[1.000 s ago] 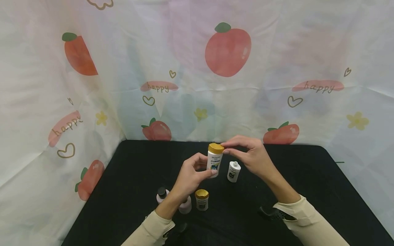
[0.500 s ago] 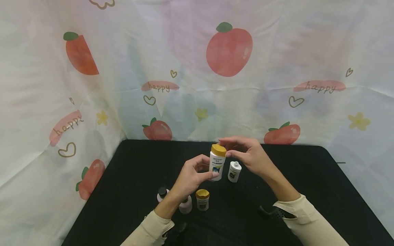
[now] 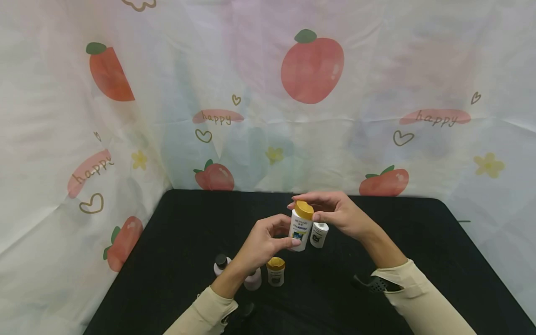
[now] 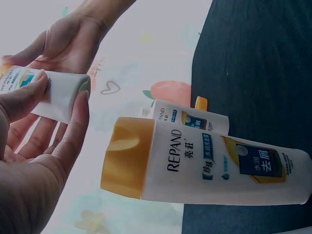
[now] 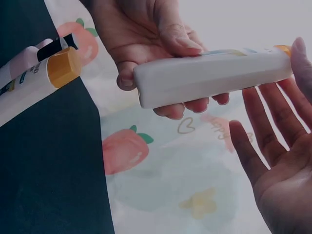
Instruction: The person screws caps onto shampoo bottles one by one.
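Note:
In the head view my left hand [image 3: 264,239] grips a white shampoo bottle [image 3: 299,230] around its body, thumb in front, above the black table. The bottle leans slightly, its gold cap [image 3: 304,210] on top. My right hand [image 3: 341,216] is at that cap, thumb against its right side and fingers reaching round behind. In the right wrist view the thumb [image 5: 301,58] touches the cap, while other fingers spread below the bottle. Behind the held bottle stands a white bottle [image 3: 319,236], capless, its top now partly hidden.
A gold-capped bottle [image 3: 275,272] stands nearer on the black table [image 3: 398,242]. Two pinkish bottles, one with a black cap [image 3: 221,261], are partly hidden by my left forearm. In the left wrist view an orange piece [image 4: 201,103] shows behind the capless bottle. A printed curtain [image 3: 251,70] hangs behind.
The held bottle has moved right and down and tilted a little. My right fingers left their pinch at the cap's edge and moved round over the cap.

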The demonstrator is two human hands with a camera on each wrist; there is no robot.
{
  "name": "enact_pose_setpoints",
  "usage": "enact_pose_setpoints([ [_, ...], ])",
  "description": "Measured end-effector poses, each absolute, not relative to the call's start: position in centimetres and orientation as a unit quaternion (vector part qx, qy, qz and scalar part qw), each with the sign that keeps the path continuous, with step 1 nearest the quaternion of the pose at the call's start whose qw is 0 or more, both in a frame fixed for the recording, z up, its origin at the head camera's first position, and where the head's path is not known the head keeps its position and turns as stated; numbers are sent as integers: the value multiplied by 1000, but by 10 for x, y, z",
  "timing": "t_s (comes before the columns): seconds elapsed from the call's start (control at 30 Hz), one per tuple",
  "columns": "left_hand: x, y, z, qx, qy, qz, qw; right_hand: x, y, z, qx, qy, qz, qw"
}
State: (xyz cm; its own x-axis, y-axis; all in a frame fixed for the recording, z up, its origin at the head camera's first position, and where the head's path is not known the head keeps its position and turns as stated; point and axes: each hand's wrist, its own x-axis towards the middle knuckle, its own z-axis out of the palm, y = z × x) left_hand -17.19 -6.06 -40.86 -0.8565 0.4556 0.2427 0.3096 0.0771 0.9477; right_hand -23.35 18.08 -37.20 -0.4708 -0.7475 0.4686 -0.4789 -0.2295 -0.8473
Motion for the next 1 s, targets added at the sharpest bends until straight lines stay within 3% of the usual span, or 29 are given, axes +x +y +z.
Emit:
enact_pose_setpoints([
  [0.3, -172, -59, -411, 261, 738, 622, 21, -226, 178, -371, -450, 643, -613, 84],
  [1.0, -172, -57, -413, 256, 752, 608, 5, -221, 181, -370, -431, 668, -605, 48],
])
